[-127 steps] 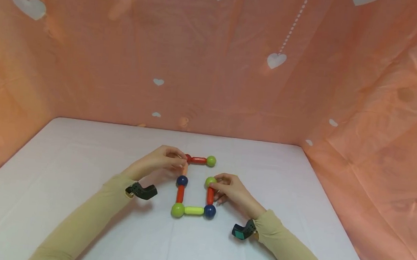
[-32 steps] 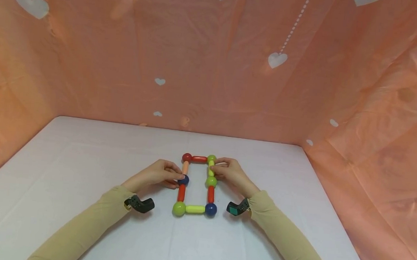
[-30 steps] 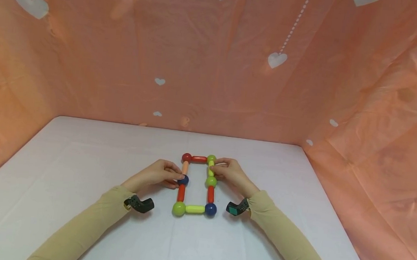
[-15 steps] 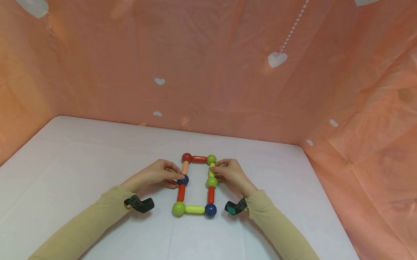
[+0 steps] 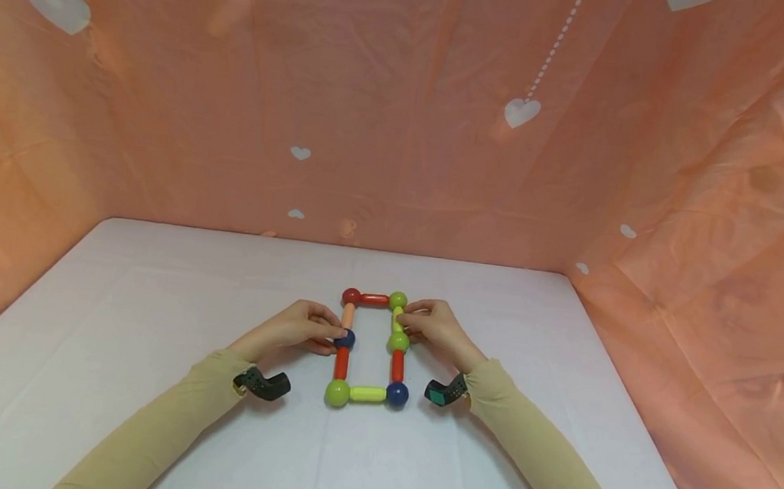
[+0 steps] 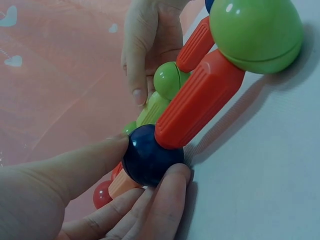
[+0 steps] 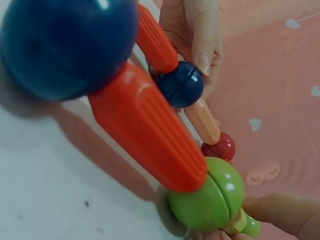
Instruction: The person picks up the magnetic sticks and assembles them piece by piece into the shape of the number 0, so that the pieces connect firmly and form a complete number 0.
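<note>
Magnetic rods and balls form a closed rectangle on the white table (image 5: 153, 295) in the head view. My left hand (image 5: 292, 327) pinches the dark blue ball (image 6: 147, 156) midway along its left side, thumb on one side and fingers on the other. A red rod (image 6: 200, 100) and a peach rod (image 5: 348, 315) join that ball. Opposite, my right hand (image 5: 442, 331) pinches the yellow-green rod (image 5: 397, 319) between the far green ball (image 5: 397, 300) and the middle green ball (image 7: 205, 200). In the right wrist view, that rod is mostly hidden behind the ball and fingers.
The far side has a red ball (image 5: 351, 296) and a red rod (image 5: 374, 299). Nearest me are a green ball (image 5: 336, 393), a yellow-green rod (image 5: 368, 394) and a dark blue ball (image 5: 397, 394). Pink cloth (image 5: 348, 103) with white hearts surrounds the table.
Since the oldest frame, the yellow-green rod has filled the gap on the right side. My left hand moved from the red ball to the blue one; my right moved farther away. Lately both are nearly still.
</note>
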{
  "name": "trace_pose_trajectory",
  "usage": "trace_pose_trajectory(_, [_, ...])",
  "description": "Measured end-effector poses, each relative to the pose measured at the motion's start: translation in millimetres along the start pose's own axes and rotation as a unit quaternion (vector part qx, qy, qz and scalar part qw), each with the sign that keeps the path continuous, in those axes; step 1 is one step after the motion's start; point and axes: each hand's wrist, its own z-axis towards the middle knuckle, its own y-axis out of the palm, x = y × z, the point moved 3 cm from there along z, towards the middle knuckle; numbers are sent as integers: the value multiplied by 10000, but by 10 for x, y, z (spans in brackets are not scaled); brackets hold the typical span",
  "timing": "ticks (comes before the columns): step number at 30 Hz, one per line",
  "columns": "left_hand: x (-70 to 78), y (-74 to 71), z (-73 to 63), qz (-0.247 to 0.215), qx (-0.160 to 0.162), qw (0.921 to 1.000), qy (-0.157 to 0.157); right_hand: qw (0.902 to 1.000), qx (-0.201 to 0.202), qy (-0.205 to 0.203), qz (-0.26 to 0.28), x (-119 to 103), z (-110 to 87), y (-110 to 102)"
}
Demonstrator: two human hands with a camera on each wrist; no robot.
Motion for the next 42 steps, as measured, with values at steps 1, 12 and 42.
trace_pose_trajectory(1, [2, 0, -5, -3, 5, 10000, -1, 10000, -40, 21, 20, 2, -14, -5])
trace_pose_trajectory(12, [-1, 16, -53, 49, 44, 10000, 4, 9958, -863, -132, -279, 60, -239, -80])
trace_pose_trajectory(42, [67, -74, 208, -277, 407, 9988, 76, 9978, -270, -468, -377, 72, -47, -145])
